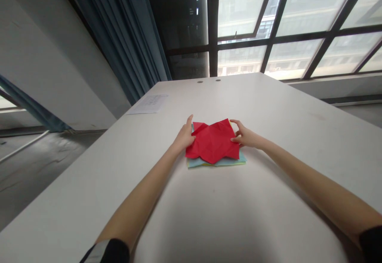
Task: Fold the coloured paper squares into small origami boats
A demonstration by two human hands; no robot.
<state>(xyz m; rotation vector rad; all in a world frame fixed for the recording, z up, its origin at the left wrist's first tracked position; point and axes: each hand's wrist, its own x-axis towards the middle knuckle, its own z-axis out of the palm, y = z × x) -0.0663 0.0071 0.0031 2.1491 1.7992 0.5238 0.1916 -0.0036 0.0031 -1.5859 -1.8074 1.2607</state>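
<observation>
We rest the thumb of our left hand (183, 137) on the left edge of a bright red, creased sheet of thin paper (212, 141), the index finger pointing away past its upper left corner. The thumb of our right hand (246, 136) lies on the sheet's right edge, with the index finger bent up to its upper right corner. Fingers partly curl out of sight, so we cannot tell whether either hand truly pinches the paper. The red sheet sits on top of a flat light-blue paper sheet (228, 162), which shows along the near side above a thin yellow-green edge (209, 165). All of it is on a long white table (89, 199), between our hands. Farther off, to the left, lies a white printed page (149, 104); beyond the table hang blue curtains (119, 28) beside dark-framed windows (241, 8).
</observation>
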